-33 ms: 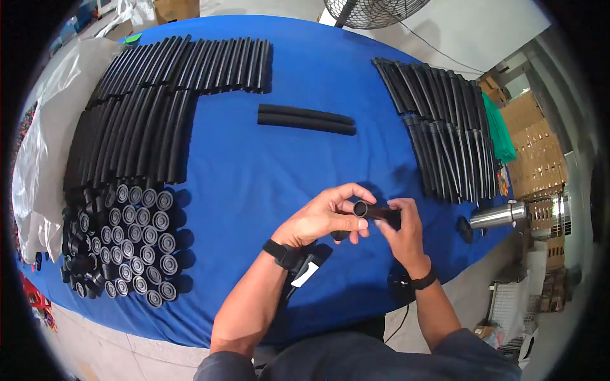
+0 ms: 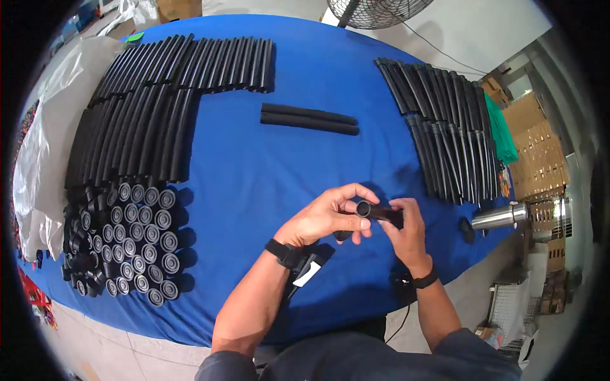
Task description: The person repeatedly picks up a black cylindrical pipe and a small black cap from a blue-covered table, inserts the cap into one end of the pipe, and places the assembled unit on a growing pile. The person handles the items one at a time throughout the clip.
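Observation:
A short black tube (image 2: 385,215) is held between my two hands over the near part of the table, its open round end toward the left. My left hand (image 2: 323,219) closes thumb and forefinger around that open end. Beneath its curled fingers shows a small dark rounded piece (image 2: 343,235), mostly hidden, so its kind is unclear. My right hand (image 2: 410,233) grips the tube's other end, with thumb and fingers on opposite sides. Farther back, two long black tubes (image 2: 309,119) lie side by side on the blue cloth.
Rows of black tubes (image 2: 133,133) cover the back left of the blue-covered table (image 2: 254,171). Many round black caps (image 2: 149,235) stand nearer me. At right lie rows of black tubes with collars (image 2: 448,127), beside a shiny metal cylinder (image 2: 501,216). A fan (image 2: 381,9) stands behind.

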Demonstrator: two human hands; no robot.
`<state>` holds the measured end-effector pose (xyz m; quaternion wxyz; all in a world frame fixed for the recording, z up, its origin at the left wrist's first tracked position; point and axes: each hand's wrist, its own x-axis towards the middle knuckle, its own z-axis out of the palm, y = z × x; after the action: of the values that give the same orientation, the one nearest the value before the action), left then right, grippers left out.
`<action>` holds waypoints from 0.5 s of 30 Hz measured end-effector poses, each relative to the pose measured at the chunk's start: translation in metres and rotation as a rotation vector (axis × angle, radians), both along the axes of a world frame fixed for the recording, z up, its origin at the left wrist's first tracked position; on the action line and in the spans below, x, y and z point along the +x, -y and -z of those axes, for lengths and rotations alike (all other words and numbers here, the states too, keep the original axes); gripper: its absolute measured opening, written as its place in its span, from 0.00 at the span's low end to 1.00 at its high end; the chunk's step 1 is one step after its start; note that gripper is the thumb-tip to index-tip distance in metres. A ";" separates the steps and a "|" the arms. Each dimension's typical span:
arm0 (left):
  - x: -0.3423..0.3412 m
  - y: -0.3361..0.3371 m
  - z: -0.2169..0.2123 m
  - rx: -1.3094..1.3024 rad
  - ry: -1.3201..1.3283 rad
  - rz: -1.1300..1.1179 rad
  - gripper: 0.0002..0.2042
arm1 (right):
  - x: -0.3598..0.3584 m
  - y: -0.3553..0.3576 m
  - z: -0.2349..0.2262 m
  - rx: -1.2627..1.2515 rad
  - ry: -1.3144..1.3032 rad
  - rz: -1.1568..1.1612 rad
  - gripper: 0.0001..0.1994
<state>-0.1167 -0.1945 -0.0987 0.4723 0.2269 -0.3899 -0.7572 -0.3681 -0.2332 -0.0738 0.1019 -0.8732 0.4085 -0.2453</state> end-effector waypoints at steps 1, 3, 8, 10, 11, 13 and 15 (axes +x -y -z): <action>-0.001 0.001 0.001 -0.004 -0.029 0.002 0.22 | -0.003 0.001 -0.001 0.031 0.010 -0.018 0.24; -0.001 0.004 0.003 -0.019 -0.085 0.012 0.21 | -0.006 -0.001 -0.007 0.168 0.054 -0.040 0.25; -0.002 0.006 0.010 -0.068 -0.131 0.004 0.20 | -0.006 -0.008 -0.014 0.317 0.097 -0.051 0.26; -0.001 0.006 0.010 -0.069 -0.139 -0.002 0.20 | -0.002 -0.006 -0.015 0.149 -0.028 -0.080 0.27; -0.003 0.006 0.012 -0.069 -0.151 -0.004 0.20 | -0.003 -0.006 -0.014 0.184 -0.052 -0.049 0.28; -0.001 0.006 0.009 -0.062 -0.156 -0.010 0.20 | -0.006 -0.003 -0.011 0.252 -0.099 0.012 0.30; 0.001 0.005 0.007 -0.049 -0.151 -0.018 0.20 | -0.010 -0.001 -0.015 0.420 -0.008 -0.009 0.31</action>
<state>-0.1154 -0.1993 -0.1056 0.5127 0.1611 -0.3696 -0.7580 -0.3778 -0.2325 -0.0589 0.2812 -0.8355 0.4473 -0.1510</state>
